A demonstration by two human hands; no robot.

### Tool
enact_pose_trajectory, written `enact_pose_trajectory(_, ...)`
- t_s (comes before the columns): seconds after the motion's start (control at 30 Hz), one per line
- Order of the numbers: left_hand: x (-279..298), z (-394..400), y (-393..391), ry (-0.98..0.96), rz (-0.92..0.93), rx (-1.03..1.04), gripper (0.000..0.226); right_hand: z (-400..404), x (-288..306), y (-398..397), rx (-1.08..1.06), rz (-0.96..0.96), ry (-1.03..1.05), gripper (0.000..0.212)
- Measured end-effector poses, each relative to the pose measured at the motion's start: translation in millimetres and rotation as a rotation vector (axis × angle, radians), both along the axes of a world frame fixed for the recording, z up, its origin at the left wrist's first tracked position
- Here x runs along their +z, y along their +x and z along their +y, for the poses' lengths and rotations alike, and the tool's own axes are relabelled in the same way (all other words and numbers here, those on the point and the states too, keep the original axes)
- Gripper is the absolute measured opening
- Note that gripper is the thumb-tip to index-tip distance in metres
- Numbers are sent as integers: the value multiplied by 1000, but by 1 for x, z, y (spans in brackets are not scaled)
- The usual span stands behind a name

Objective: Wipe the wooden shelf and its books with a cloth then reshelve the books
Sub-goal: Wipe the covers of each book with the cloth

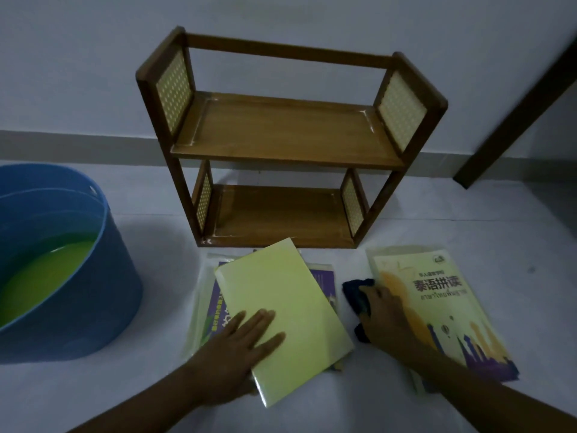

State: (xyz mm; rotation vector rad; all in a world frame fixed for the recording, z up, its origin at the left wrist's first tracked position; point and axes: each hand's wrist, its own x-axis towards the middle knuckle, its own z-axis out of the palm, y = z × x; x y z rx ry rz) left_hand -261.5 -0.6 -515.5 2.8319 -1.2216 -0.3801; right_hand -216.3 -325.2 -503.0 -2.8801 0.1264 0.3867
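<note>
An empty two-tier wooden shelf (pixel 281 139) stands on the floor against the wall. In front of it lie two piles of books. On the left pile, a plain pale-yellow book (pixel 290 304) lies skewed on top, and my left hand (pixel 240 348) rests flat on its lower left corner with straight fingers. The right pile is topped by a yellow book with a city skyline cover (pixel 437 307). Between the piles lies a dark blue cloth (pixel 356 295); my right hand (pixel 390 320) lies over it, fingers reaching the right book's left edge.
A blue plastic tub (pixel 103 276) holding greenish water stands on the floor at the left. A dark wooden door frame (pixel 515 98) runs diagonally at the upper right. The floor is pale and the wall has a grey skirting.
</note>
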Motion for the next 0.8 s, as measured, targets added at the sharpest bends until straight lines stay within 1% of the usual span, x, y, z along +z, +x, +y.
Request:
enact_pose_trajectory(0.07,-1,-6,1,51,-89,-52,75,6,-10,-8,110,16,23,64)
enact_pose_trajectory(0.1,-1,-6,3,35,-144,-108,68,5,-12,-9,139,31,27,62)
enact_pose_trajectory(0.13,-1,-5,5,-27,-189,-146,61,3,-9,-10,142,53,58,57)
enact_pose_trajectory(0.17,5,-4,9,-119,-211,-144,54,-4,-7,-7,133,67,125,53)
enact_pose_trajectory(0.2,14,-3,14,-228,-219,-113,46,-10,2,-6,154,20,195,48)
enact_pose_trajectory(0.27,49,-4,27,-510,-167,5,33,-17,19,-2,160,-82,327,41)
enact_pose_trajectory(0.33,94,-4,40,-791,-99,184,36,-16,32,2,130,-173,516,44)
enact_pose_trajectory(0.37,118,-4,44,-879,-82,267,40,-7,41,5,147,-222,599,47)
enact_pose_trajectory(0.4,139,-4,47,-951,-105,329,43,6,55,8,136,-213,651,54)
enact_pose_trajectory(0.43,155,-4,49,-1016,-143,377,42,19,68,10,111,-159,739,57)
enact_pose_trajectory(0.47,164,-3,49,-1079,-146,431,38,31,81,12,95,-123,826,52)
enact_pose_trajectory(0.5,170,-4,48,-1153,-85,489,31,41,93,15,70,-123,917,43)
enact_pose_trajectory(0.53,173,-5,45,-1236,23,537,22,47,104,16,71,-159,962,36)
enact_pose_trajectory(0.57,173,-5,42,-1315,128,579,16,54,111,19,60,-194,1003,34)
enact_pose_trajectory(0.63,166,-4,36,-1409,236,660,19,60,120,20,48,-217,1045,36)
enact_pose_trajectory(0.7,153,-3,31,-1450,297,728,22,64,116,15,62,-193,1024,36)
enact_pose_trajectory(0.8,131,-1,31,-1407,366,785,20,68,98,6,39,-137,1012,34)
